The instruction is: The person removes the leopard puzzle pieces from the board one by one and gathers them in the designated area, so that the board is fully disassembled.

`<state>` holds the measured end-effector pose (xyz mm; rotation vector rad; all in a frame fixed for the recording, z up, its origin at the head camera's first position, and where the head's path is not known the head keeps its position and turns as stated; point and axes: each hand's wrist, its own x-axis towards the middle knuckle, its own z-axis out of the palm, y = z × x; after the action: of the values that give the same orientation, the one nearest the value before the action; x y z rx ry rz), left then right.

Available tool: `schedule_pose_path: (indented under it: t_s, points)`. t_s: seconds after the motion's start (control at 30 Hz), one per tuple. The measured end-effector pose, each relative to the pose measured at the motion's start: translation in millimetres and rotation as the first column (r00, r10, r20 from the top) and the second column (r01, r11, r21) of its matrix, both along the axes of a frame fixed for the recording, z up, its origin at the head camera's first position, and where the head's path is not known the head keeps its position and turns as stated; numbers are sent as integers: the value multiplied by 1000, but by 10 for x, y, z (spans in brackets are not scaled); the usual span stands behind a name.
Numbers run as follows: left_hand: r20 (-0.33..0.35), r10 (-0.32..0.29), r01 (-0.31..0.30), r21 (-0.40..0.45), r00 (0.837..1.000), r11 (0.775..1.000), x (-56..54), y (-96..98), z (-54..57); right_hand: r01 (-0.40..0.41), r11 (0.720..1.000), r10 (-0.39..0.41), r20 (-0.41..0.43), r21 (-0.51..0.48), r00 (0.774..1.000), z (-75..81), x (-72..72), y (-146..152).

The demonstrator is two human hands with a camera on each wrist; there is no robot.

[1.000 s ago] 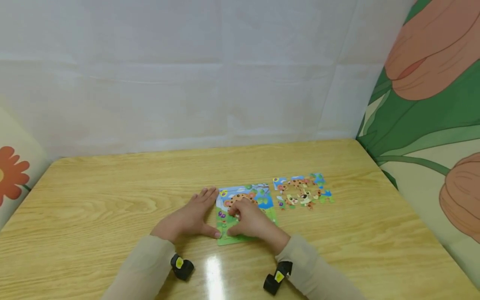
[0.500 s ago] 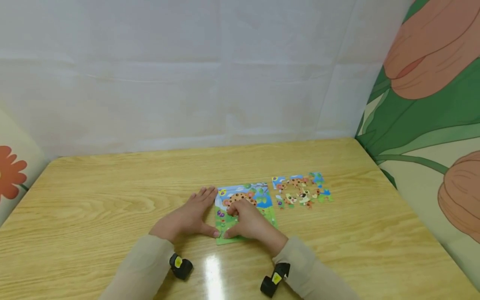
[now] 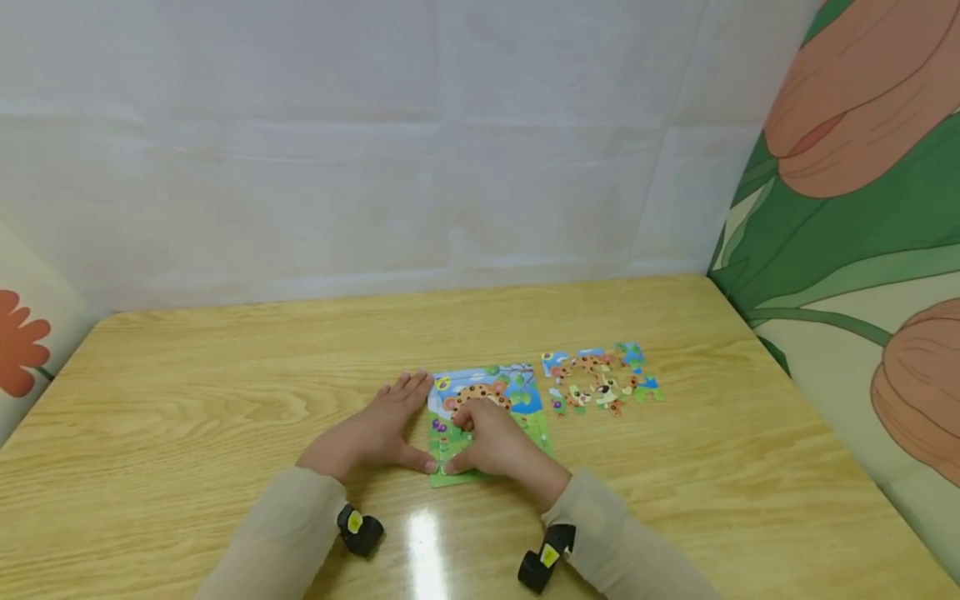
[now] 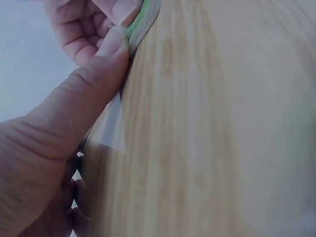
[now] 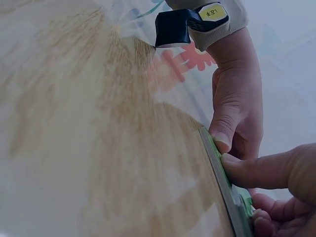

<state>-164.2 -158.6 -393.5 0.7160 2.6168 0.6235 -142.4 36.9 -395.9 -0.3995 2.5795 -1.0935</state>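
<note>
On table point(image 3: 225, 392), pressed near-left on puzzle point(image 3: 521, 400) with curled-fingered right hand point(image 3: 495, 442), braced with straight-fingered left hand point(image 3: 378, 432); risked loosening pieces point(image 3: 444, 447) by overpressing

Wood-grain table point(image 3: 225, 375) under left hand point(image 3: 372, 430) and right hand point(image 3: 495, 443), running out both sides. White glare streak point(image 3: 426, 550) on it, wearer's side of the hands. Creased white sheet point(image 3: 300, 183) beyond both hands. Tulip-print panel point(image 3: 862, 225), pink and green, well right of right hand. Orange-red flower point(image 3: 18, 342) on pale panel point(image 3: 30, 262), well left of left hand.
</note>
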Motion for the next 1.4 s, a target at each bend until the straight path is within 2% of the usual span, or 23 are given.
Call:
schedule_pose_path:
  t_s: [0.33, 0.47, 0.67, 0.8, 0.97, 1.1, 1.23, 1.4]
  points:
    - [-13, -8, 8, 0, 1000, 1000, -7, 1, -21, 32, 999, -29, 64, -40, 998, 12, 14, -11]
    - [-9, -6, 6, -3, 1000, 1000, -11, 5, -31, 20, 998, -18, 40, -60, 999, -5, 10, -2]
    - [4, -4, 4, -1, 1000, 1000, -2, 9, -23, -3, 997, -1, -44, -81, 999, -67, -23, 17]
    - [-3, -5, 5, -5, 1000, 1000, -1, 10, -9, 10, 991, -16, -43, -137, 999, -90, -36, 23]
    - [-12, -9, 9, -11, 1000, 1000, -6, 8, 0, 81, 967, -76, 32, -242, 997, -96, -47, 29]
    - [-15, -9, 9, -5, 1000, 1000, 4, 4, 0, 166, 926, -129, 130, -339, 983, -102, -65, 43]
    - [0, -5, 5, 4, 1000, 1000, 15, 6, 0, 218, 895, -159, 177, -389, 971, -103, -83, 62]
    - [7, 1, -1, 6, 1000, 1000, 19, 8, 2, 226, 890, -161, 190, -397, 968, -71, -93, 84]
